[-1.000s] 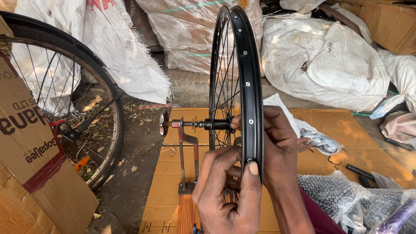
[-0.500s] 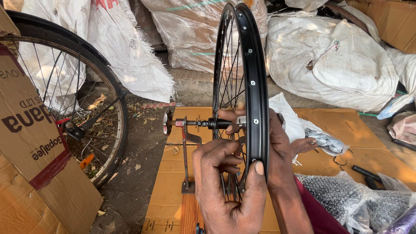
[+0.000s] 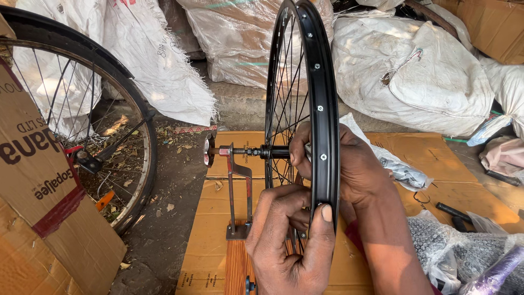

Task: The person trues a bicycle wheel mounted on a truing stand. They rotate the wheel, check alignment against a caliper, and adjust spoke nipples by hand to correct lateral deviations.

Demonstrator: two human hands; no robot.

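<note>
Standing upright, rim (image 3: 322, 109) edge-on

Bright daylight falls on a dirt ground strewn with dry leaves (image 3: 164, 207); flattened brown cardboard sheets (image 3: 436, 158) cover part of it; bulging white woven plastic sacks (image 3: 420, 71) pile along the back; a printed brown cardboard box (image 3: 38, 218) stands at left, beside a spoked black-tyred bicycle wheel (image 3: 109, 125).

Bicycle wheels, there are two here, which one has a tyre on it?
The spoked wheel at far left, beside the cardboard box, wears a black tyre. The upright black rim on the truing stand, held by both hands, is bare.
</note>
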